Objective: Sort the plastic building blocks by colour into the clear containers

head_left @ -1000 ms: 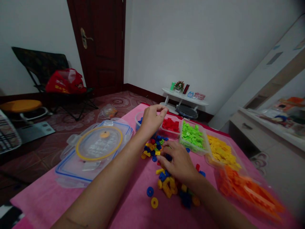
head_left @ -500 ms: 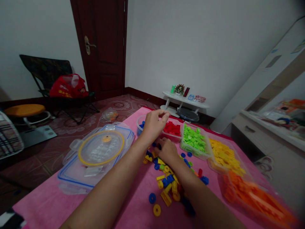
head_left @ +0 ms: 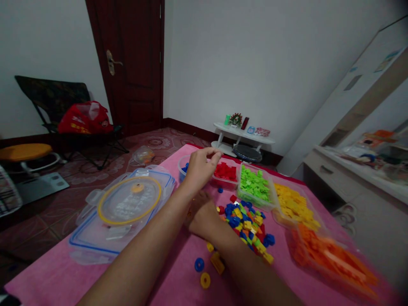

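My left hand (head_left: 200,168) hovers over the far tubs, between a tub of blue pieces (head_left: 184,168) and a tub of red pieces (head_left: 225,171). Its fingers are pinched together; what they hold, if anything, is hidden. My right hand (head_left: 202,216) rests low on the pink cloth (head_left: 178,272), partly tucked under my left forearm with its fingers hidden. Just right of it lies a pile of mixed blue, yellow, red and green pieces (head_left: 247,222). A blue disc (head_left: 199,264) and a yellow disc (head_left: 205,279) lie loose nearer to me.
Tubs of green (head_left: 255,183), yellow (head_left: 295,205) and orange pieces (head_left: 331,255) run along the right side. Stacked clear lids (head_left: 127,205) sit at the left. Beyond the table are a folding chair (head_left: 60,106), a door, a small white shelf (head_left: 244,134) and a cabinet at right.
My right hand has slid left, away from the pile and under my left forearm, so the mixed pieces now show to its right. My left hand has stayed over the far tubs.
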A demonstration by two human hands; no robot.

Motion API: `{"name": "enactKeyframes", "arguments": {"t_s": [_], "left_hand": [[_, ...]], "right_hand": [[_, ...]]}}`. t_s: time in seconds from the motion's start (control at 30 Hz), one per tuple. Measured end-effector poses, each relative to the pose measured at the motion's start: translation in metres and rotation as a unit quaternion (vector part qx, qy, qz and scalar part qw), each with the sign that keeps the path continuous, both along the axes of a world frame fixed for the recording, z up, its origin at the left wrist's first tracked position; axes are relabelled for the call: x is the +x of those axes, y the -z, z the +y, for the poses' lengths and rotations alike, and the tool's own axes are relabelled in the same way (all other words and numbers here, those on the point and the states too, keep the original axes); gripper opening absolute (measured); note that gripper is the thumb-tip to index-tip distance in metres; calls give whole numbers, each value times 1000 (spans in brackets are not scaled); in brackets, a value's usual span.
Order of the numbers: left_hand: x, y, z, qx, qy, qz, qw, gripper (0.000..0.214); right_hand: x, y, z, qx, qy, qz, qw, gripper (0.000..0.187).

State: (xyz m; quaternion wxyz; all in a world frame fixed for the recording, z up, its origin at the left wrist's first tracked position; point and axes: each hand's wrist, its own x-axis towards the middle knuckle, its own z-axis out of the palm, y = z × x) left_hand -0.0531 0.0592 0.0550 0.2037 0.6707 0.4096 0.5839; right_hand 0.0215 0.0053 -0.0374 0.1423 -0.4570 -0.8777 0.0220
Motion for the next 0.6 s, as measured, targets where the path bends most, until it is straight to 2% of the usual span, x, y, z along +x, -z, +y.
{"name": "enactKeyframes", "arguments": {"t_s": [0.1, 0.17, 0.37, 0.43, 0.5, 0.6], "left_hand": [[0, 2, 2, -1, 3, 5, 1000, 25], [1, 4, 2, -4, 6, 7, 1000, 25], [9, 7, -2, 3, 25, 29, 999, 23], [11, 7, -3, 4, 26, 42, 999, 23], [12, 7, -4, 3, 25, 52, 998, 23], [12, 8, -4, 4, 26, 56, 998, 22]], "right_hand": [[-9, 15, 6, 7, 24, -6, 1000, 37], [-3, 14, 9, 3, 64, -31, 997, 35], [54, -23, 2, -63, 165, -140, 974, 23], [74, -34, -9, -70, 181, -147, 970, 20], [85, -42, -26, -42, 195, -132, 971, 23], [81, -40, -64, 6, 163, -69, 984, 33]]}}
